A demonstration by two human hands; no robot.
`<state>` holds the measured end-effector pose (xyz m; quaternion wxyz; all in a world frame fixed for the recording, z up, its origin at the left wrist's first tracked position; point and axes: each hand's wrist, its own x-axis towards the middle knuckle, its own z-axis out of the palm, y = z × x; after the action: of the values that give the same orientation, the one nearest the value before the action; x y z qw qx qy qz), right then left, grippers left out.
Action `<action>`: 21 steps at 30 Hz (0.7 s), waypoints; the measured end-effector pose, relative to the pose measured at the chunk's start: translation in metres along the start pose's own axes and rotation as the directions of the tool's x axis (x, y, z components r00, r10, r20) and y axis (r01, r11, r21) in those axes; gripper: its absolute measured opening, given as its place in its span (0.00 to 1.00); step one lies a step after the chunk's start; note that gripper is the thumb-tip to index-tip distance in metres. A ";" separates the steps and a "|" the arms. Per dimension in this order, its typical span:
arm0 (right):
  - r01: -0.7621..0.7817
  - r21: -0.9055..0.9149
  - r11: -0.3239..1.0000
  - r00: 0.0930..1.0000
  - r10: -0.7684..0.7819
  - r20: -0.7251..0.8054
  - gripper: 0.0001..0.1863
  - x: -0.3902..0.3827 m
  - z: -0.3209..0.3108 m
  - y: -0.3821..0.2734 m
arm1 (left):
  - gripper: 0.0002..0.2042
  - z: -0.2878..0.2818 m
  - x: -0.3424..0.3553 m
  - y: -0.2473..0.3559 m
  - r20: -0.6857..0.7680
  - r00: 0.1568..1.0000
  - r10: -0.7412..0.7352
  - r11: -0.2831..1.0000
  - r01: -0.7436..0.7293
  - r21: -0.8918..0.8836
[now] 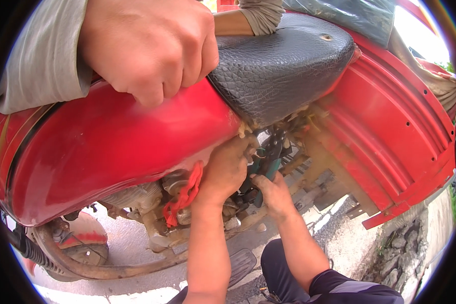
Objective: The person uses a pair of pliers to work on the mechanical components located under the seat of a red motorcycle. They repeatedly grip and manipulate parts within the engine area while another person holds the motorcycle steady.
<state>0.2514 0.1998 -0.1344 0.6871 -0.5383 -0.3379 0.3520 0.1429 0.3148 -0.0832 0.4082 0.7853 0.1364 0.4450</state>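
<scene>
My left hand [229,164] reaches in under the rear of the red fuel tank [121,137], below the front edge of the black seat [283,66]. Its fingers are bent and closed near some wiring; what they pinch is too small to make out. Just to the right, my right hand [276,194] is closed around the teal handles of a pair of pliers [272,168]. The dark head of the tool points up toward the seat, close to my left fingertips. A red strap [190,190] hangs beside my left wrist.
Another person's closed hand [152,48], in a grey sleeve, hangs over the tank. Another sleeved arm [233,23] lies behind the seat. A ribbed red metal panel [385,131] stands at right. The engine [139,197] and a rusty frame tube [116,272] are below.
</scene>
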 end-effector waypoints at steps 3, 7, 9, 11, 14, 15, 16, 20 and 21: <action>0.023 -0.117 0.993 0.999 -0.019 0.033 0.13 0.006 -0.001 0.004 | 0.09 -0.005 0.003 0.006 0.050 0.996 -0.070 0.996 0.067 0.065; -0.033 -0.195 0.980 0.996 0.050 0.080 0.16 0.010 0.002 0.002 | 0.09 -0.006 0.004 0.007 0.039 0.997 -0.067 0.993 0.063 0.098; 0.026 -0.141 0.990 0.998 -0.018 0.061 0.16 0.011 0.004 0.010 | 0.09 -0.004 0.003 0.009 0.027 0.998 -0.059 0.996 0.058 0.066; 0.054 -0.109 0.993 0.997 -0.048 0.052 0.16 0.012 0.004 0.014 | 0.09 -0.004 0.003 0.011 0.026 0.997 -0.070 0.996 0.068 0.056; 0.043 -0.097 0.994 0.998 -0.038 0.053 0.16 0.011 0.002 0.015 | 0.09 -0.005 0.004 0.013 0.035 0.995 -0.095 0.994 0.093 0.065; 0.045 -0.096 0.994 0.998 -0.041 0.049 0.16 0.010 0.002 0.015 | 0.09 -0.005 0.003 0.011 0.033 0.996 -0.087 0.994 0.084 0.063; 0.047 -0.095 0.994 0.998 -0.043 0.044 0.16 0.009 0.001 0.014 | 0.10 -0.005 0.003 0.009 0.032 0.996 -0.078 0.995 0.075 0.061; 0.050 -0.140 0.989 0.996 -0.040 0.074 0.14 0.010 -0.001 0.015 | 0.09 -0.005 0.003 0.005 0.032 0.999 -0.042 0.996 0.039 0.082; 0.049 -0.156 0.986 0.997 -0.038 0.073 0.14 0.011 -0.003 0.017 | 0.09 -0.005 0.003 0.003 0.035 0.999 -0.035 0.996 0.032 0.086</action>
<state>0.2577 0.2109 -0.1505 0.6377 -0.5708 -0.4003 0.3275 0.1406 0.3177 -0.0779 0.3840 0.8077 0.1611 0.4174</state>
